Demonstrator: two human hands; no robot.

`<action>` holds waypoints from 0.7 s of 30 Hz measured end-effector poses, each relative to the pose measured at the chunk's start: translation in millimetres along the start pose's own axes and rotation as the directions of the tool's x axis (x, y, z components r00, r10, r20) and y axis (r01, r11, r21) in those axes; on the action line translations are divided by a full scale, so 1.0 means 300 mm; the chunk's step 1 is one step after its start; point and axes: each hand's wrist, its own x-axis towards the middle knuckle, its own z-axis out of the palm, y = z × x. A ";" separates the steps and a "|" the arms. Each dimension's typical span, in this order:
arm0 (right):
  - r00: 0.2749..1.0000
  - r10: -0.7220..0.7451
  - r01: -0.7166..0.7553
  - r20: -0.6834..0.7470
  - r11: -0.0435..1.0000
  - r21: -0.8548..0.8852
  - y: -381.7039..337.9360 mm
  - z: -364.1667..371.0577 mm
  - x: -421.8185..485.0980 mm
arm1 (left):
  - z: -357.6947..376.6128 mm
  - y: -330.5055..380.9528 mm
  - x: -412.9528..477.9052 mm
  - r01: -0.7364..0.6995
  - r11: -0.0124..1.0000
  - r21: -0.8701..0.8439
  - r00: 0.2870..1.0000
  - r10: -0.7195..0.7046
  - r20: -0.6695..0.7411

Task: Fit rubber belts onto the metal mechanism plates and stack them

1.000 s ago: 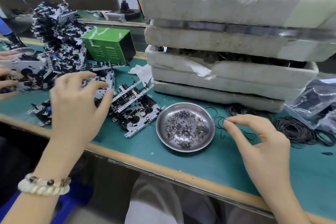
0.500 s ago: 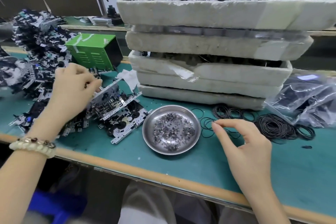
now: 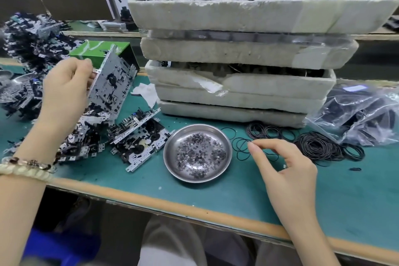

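So, at the far left a big pile of plates (image 3: 28, 49) stands on the bench (image 3: 356, 201), with a green box (image 3: 101, 54) behind it. The left hand (image 3: 64, 90) grips one mechanism plate (image 3: 112, 84) by its edge and holds it off the bench, tilted, above the loose heap of plates (image 3: 138, 138) lying there. Just right of that heap sits a steel dish (image 3: 167, 153) of small washers. Right of the dish lie a few loose belts (image 3: 243, 149). The right hand (image 3: 287, 170) hovers over them, thumb and forefinger curved towards a pinch; whether they already hold a belt I cannot tell. Beyond it lies the main tangle of belts (image 3: 319, 147), in front of the stacked foam trays (image 3: 237, 67).

The step looks like picking one belt for the raised plate. It is best to take a single ring from the loose few, not the tangle, so no others come along. Then bring plate and belt together, seat the belt in one pulley groove, and stretch it to the other without a twist.
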 end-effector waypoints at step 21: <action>0.982 0.158 -0.114 -0.103 0.933 0.342 0.011 -0.033 0.006 | 0.272 0.231 -0.513 0.562 0.490 -0.666 0.798 -0.112 0.592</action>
